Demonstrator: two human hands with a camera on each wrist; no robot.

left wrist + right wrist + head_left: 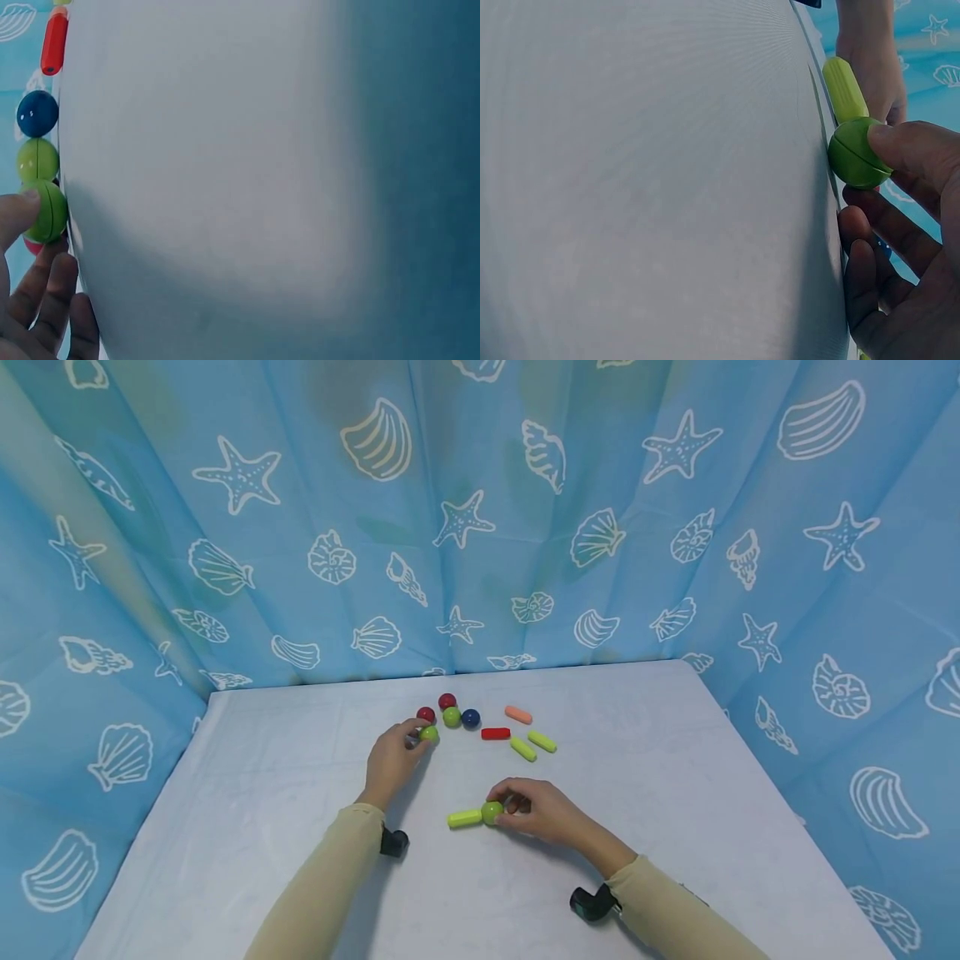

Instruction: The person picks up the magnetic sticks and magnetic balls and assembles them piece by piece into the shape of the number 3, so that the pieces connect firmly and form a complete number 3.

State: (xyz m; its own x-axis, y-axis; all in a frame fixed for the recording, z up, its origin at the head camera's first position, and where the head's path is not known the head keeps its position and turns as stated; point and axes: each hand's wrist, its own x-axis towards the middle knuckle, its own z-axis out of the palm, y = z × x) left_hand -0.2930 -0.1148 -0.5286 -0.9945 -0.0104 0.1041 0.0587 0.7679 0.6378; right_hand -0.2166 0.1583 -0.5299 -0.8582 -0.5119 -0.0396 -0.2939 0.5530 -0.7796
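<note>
My left hand (390, 764) pinches a green ball (430, 734) between thumb and fingers, low over the white table, beside a small group of other balls. In the left wrist view the thumb lies on that ball's seamed side. Nearer the front, my right hand (546, 810) pinches a second green ball (492, 812) by its right side. A yellow-green stick (464, 818) lies at that ball's left, its end right against the ball. The right wrist view shows the thumb on top of the ball, with the stick (845, 90) just beyond it.
Behind the left hand sit two red balls (447, 701), another green ball (452, 717) and a dark blue ball (470, 718). To their right lie a red stick (496, 734), an orange stick (518, 714) and two yellow-green sticks (542, 742). A blue shell-print curtain (480, 577) surrounds the table.
</note>
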